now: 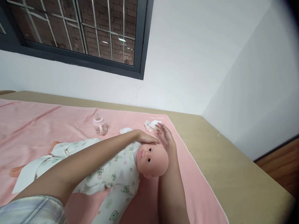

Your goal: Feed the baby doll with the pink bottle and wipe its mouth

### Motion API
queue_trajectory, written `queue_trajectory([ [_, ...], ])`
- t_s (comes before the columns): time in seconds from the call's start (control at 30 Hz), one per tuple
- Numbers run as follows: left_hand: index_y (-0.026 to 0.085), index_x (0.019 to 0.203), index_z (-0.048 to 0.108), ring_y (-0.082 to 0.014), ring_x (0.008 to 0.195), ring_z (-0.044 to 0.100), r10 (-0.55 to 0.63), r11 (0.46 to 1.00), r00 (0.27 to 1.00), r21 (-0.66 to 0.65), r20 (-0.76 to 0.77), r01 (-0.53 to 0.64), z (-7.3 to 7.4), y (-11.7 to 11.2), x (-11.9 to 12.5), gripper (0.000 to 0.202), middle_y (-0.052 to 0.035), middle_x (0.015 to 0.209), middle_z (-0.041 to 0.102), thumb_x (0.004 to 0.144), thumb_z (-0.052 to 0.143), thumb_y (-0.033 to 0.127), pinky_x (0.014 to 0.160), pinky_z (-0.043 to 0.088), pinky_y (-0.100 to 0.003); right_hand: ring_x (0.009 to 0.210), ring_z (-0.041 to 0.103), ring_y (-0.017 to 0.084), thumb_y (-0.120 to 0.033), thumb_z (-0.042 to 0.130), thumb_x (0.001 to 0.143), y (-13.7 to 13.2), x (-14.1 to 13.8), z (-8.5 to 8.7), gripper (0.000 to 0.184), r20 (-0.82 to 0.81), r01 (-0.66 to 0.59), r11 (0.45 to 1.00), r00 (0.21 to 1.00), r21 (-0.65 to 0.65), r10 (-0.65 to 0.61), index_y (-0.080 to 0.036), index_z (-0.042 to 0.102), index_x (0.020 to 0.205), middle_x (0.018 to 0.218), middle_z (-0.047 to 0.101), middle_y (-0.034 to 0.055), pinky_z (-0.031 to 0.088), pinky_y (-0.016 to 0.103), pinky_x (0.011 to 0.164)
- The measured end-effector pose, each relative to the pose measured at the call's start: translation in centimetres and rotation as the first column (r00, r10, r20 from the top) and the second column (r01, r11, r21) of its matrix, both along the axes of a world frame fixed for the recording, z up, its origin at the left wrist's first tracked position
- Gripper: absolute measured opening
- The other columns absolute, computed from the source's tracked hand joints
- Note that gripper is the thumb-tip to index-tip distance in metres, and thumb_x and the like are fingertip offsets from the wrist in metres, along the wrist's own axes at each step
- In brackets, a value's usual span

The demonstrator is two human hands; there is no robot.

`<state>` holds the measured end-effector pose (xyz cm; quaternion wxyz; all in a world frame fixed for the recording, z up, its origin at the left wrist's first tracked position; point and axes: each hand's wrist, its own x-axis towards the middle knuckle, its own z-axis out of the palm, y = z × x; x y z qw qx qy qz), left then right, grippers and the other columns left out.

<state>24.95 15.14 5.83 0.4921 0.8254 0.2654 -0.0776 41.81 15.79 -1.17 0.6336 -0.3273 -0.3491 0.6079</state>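
A baby doll (153, 160) in white printed clothes (121, 168) lies on its back, its bald head to the right and its feet to the left. Across its chest reaches my left arm, and my left hand (148, 137) rests at the far side of the doll's head with the fingers stretched out. My right hand (166, 136) is raised just beyond the top of the head, its fingers apart and nothing seen in them. Right behind these fingers lies a small clear packet with white material (149, 125). The contact between my left fingertips and the head is partly hidden.
The doll lies on a pink sheet (193, 186) over a wooden surface (210, 149). A pink baby bottle (99, 125) stands beyond the doll's legs. White walls and a barred window (93, 31) bound the far side. A small white hook-shaped piece (219, 135) is at the right edge.
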Motion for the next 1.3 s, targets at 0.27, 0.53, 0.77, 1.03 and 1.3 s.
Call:
queue_trajectory([
  [0.27, 0.02, 0.123, 0.065, -0.0299, 0.116, 0.06, -0.109, 0.97, 0.969, -0.235, -0.221, 0.056, -0.6, -0.1, 1.1, 0.062, -0.0091, 0.112, 0.071, 0.083, 0.043, 0.063, 0.099, 0.046, -0.041, 0.104, 0.068, 0.017, -0.033, 0.076, 0.071, -0.5, 2.5, -0.5, 0.023, -0.146, 0.185, 0.983, 0.972, -0.023, -0.186, -0.025, 0.066, 0.09, 0.124, 0.064, -0.0007, 0.057, 0.028, 0.087],
  [0.53, 0.021, 0.126, 0.063, -0.029, 0.107, 0.064, -0.137, 0.976, 0.962, -0.198, -0.237, 0.091, -0.9, 0.5, 1.4, 0.068, -0.0102, 0.113, 0.071, 0.086, 0.037, 0.07, 0.088, 0.052, -0.038, 0.119, 0.061, 0.025, -0.034, 0.075, 0.073, 0.6, 1.6, -1.6, 0.03, -0.07, 0.015, 1.0, 0.997, -0.008, -0.016, -0.021, 0.064, 0.098, 0.125, 0.063, 0.0066, 0.054, 0.037, 0.098],
  [0.77, 0.016, 0.132, 0.054, -0.0263, 0.115, 0.057, -0.065, 0.994, 0.995, 0.085, -0.078, 0.071, 2.3, 0.4, -0.6, 0.068, -0.014, 0.126, 0.062, 0.09, 0.035, 0.065, 0.1, 0.042, -0.036, 0.128, 0.054, 0.024, -0.037, 0.073, 0.075, 0.8, 1.2, -1.9, 0.037, -0.004, 0.025, 0.999, 1.0, -0.021, -0.025, -0.022, 0.062, 0.107, 0.123, 0.065, 0.0095, 0.051, 0.039, 0.103],
  [1.03, 0.02, 0.122, 0.06, -0.0218, 0.12, 0.054, -0.003, 0.908, 0.961, 0.404, 0.276, -0.113, 5.2, -3.2, -5.5, 0.055, -0.006, 0.13, 0.061, 0.098, 0.029, 0.059, 0.104, 0.035, -0.029, 0.111, 0.063, 0.02, -0.038, 0.075, 0.071, 0.2, 1.6, -1.3, 0.035, 0.084, -0.011, 0.996, 0.996, 0.094, 0.004, -0.022, 0.07, 0.102, 0.131, 0.061, 0.0048, 0.054, 0.03, 0.092],
  [1.3, 0.023, 0.131, 0.055, -0.0248, 0.122, 0.054, 0.186, 0.821, 0.888, 0.431, 0.42, -0.376, 4.3, -5.4, -9.5, 0.051, -0.0059, 0.137, 0.056, 0.093, 0.05, 0.055, 0.1, 0.043, -0.033, 0.103, 0.06, 0.018, -0.046, 0.077, 0.07, -2.9, 3.2, 4.1, 0.026, 0.367, -0.058, 0.951, 0.928, 0.304, -0.061, -0.025, 0.078, 0.087, 0.113, 0.069, 0.0064, 0.048, 0.031, 0.089],
])
